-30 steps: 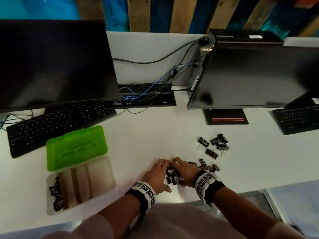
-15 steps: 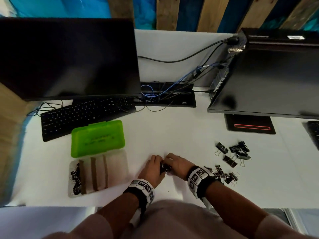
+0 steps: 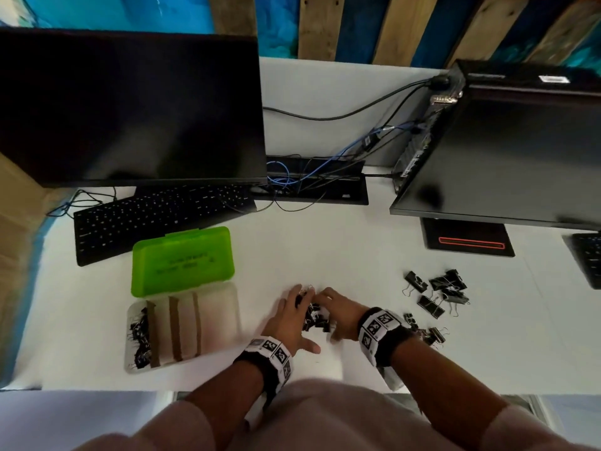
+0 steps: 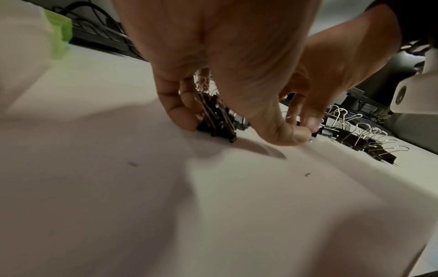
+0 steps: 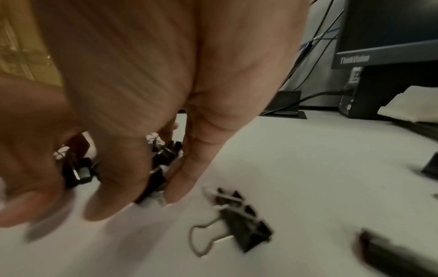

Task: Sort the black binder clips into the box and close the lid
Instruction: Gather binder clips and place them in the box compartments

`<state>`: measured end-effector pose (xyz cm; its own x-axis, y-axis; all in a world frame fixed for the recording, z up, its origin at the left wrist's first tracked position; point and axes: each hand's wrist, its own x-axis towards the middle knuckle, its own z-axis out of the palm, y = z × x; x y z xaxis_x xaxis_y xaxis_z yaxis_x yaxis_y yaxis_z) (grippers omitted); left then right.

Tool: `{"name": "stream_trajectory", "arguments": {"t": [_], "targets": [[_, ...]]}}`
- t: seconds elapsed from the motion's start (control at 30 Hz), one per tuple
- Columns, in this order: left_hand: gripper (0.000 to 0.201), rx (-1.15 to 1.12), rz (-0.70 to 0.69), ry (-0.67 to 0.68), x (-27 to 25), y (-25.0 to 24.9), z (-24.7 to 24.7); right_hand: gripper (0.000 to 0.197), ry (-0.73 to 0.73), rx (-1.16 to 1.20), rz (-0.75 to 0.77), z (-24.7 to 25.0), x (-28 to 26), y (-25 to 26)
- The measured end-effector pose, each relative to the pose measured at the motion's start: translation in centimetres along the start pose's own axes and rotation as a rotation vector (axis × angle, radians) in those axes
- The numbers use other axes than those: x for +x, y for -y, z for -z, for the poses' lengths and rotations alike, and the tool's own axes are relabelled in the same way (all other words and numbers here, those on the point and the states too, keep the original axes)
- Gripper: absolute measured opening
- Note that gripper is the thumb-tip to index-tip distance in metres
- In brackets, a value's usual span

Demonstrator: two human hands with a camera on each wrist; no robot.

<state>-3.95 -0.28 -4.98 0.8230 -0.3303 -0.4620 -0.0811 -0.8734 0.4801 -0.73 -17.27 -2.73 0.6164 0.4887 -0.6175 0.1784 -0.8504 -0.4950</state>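
Both hands work a heap of small black binder clips (image 3: 314, 318) on the white desk. My left hand (image 3: 290, 320) curls its fingers (image 4: 182, 112) round a bunch of these clips (image 4: 217, 120), thumb tip on the desk. My right hand (image 3: 340, 312) stands beside it with nearly straight fingers (image 5: 187, 180), their tips on the desk among the clips (image 5: 163, 155). The box (image 3: 224, 323) lies open at the left, with its green lid (image 3: 182, 258) folded back. Small clips (image 3: 140, 336) fill its leftmost compartment. Larger clips (image 3: 435, 291) lie to the right, and one loose clip (image 5: 239, 215) sits by my right hand.
A black keyboard (image 3: 156, 219) and a monitor (image 3: 130, 109) stand behind the box. A second monitor (image 3: 520, 157) with its stand (image 3: 465, 242) is at the back right, and cables (image 3: 309, 177) run between them. More small clips (image 3: 426, 333) lie behind my right wrist.
The hands were pressed together over the bunch half a second ago. They have since parted a little, and clips show between them. The right thumb is blurred with motion.
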Motion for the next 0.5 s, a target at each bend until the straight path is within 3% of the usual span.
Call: {"name": "stream_trajectory", "arguments": {"t": [0.1,0.27,0.37,0.43,0.5], "targets": [[0.108,0.063,0.010,-0.003,0.2,-0.3,-0.1,0.065,-0.097,0.008,0.042,0.5,-0.3,0.6],[0.080,0.112,-0.027,-0.032,0.0,-0.1,-0.2,0.053,-0.053,-0.167,-0.029,2.5,-2.2,-2.7],[0.077,0.080,-0.036,-0.039,0.0,-0.5,-0.4,0.043,0.046,-0.180,-0.060,2.1,-3.0,-3.2],[0.078,0.037,-0.044,-0.041,0.0,-0.8,-0.5,0.027,0.058,-0.231,-0.042,1.6,-3.0,-3.3],[0.069,0.050,-0.072,-0.030,-0.1,-0.9,-0.5,0.025,0.050,-0.292,-0.074,1.6,-2.8,-3.9]]}}
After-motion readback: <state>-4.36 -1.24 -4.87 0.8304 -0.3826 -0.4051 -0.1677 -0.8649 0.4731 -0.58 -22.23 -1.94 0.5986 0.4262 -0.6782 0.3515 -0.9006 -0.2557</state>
